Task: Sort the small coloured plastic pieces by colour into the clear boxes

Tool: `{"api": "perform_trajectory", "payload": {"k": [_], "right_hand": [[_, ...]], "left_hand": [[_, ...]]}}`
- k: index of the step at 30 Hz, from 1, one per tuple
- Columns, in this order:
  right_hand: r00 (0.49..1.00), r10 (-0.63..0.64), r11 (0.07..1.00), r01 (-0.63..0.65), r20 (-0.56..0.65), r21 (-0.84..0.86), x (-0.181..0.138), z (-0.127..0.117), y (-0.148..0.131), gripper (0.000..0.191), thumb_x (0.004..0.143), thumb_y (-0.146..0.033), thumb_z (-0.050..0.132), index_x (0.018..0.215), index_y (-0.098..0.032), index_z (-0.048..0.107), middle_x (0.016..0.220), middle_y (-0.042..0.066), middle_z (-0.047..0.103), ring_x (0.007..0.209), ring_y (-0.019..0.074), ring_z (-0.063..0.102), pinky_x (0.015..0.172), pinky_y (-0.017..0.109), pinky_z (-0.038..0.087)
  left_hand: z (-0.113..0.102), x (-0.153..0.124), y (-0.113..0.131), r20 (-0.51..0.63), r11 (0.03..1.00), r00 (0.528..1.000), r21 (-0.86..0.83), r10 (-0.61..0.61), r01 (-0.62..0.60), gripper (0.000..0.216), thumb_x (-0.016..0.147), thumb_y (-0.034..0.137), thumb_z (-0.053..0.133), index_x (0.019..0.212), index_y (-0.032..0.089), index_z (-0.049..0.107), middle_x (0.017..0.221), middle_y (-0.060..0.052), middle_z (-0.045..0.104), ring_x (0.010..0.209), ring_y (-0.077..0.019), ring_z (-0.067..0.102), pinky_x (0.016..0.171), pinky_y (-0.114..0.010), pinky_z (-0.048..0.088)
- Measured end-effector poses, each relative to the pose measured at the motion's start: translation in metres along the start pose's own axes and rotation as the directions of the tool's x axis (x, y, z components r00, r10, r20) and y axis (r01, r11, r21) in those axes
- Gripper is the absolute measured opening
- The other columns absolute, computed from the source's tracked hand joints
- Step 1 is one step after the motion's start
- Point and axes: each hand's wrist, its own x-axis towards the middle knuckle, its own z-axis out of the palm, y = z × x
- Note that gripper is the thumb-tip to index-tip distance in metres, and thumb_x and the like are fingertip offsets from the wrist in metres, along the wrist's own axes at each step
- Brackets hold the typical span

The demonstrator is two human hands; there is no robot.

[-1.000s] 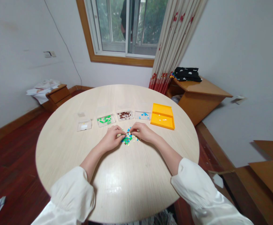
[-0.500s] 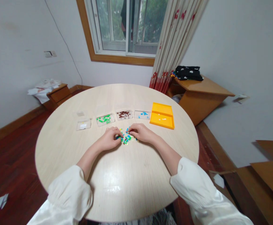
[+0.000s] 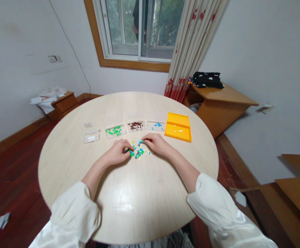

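Observation:
A loose pile of tiny building bricks (image 3: 140,151), green, blue, yellow, brown and cream, lies on the table between my hands. At the pile's left edge is my left hand (image 3: 118,151), its fingers curled down and drawn together over some green and blue pieces. My right hand (image 3: 157,143) reaches the pile's upper right side, thumb and fingertips pinched beside blue and dark pieces. What either set of fingertips holds is too small to make out. Beyond the pile stand clear boxes with green bricks (image 3: 114,131), brown bricks (image 3: 136,126) and blue bricks (image 3: 158,126).
An open yellow case (image 3: 178,137) with a few white pieces stands right of the clear boxes. Another clear box (image 3: 91,137) with a white label sits at the left. The round table (image 3: 129,199) stands near a wooden desk (image 3: 224,96) with dark cloth on it.
My right hand has moved slightly up, uncovering more cream and blue pieces at the pile's right. My left hand has shifted a little left, showing more green pieces.

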Motion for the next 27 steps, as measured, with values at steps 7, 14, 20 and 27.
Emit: {"api": "perform_trajectory", "payload": {"k": [7,14,20,27], "right_hand": [[0.937,0.348,0.676,-0.262,0.014,0.688,0.005,0.010,-0.002,0.006,0.072,-0.012,0.058,0.077,-0.014,0.061,0.071,0.003,0.066,0.062,0.0114,0.062,0.062,0.025,0.052],[0.836,0.523,0.173,-0.297,0.168,0.939,0.008,0.006,-0.009,0.022,0.064,0.005,0.048,0.070,-0.011,0.061,0.064,0.003,0.064,0.067,0.0096,0.063,0.064,0.019,0.052],[0.862,0.472,0.176,-0.298,0.185,0.938,0.007,0.008,-0.010,0.009,0.070,-0.005,0.056,0.068,-0.011,0.062,0.064,0.003,0.062,0.064,0.0084,0.058,0.061,0.017,0.050],[0.861,0.443,0.257,-0.388,0.248,0.885,0.005,0.007,-0.014,0.008,0.065,-0.007,0.056,0.072,-0.010,0.060,0.055,-0.002,0.051,0.046,0.0033,0.041,0.041,0.014,0.031]], "left_hand": [[0.002,0.002,-0.007,-0.038,1.000,0.999,0.020,-0.011,0.012,0.024,0.074,0.016,0.047,0.076,0.019,0.071,0.079,-0.006,0.065,0.078,-0.0180,0.056,0.075,-0.030,0.041],[0.002,0.002,-0.002,-0.028,0.999,1.000,-0.042,0.006,-0.007,0.017,0.076,0.020,0.054,0.078,0.017,0.070,0.079,-0.006,0.064,0.076,-0.0168,0.056,0.073,-0.030,0.042],[0.004,0.004,-0.001,-0.008,0.995,1.000,-0.102,-0.024,0.023,0.013,0.073,0.017,0.055,0.073,0.015,0.068,0.075,-0.005,0.062,0.068,-0.0137,0.053,0.069,-0.027,0.041],[0.006,0.004,-0.005,-0.011,0.983,0.999,-0.178,-0.053,0.050,0.013,0.074,0.020,0.053,0.070,0.015,0.064,0.073,-0.004,0.061,0.069,-0.0139,0.053,0.066,-0.026,0.041]]}}
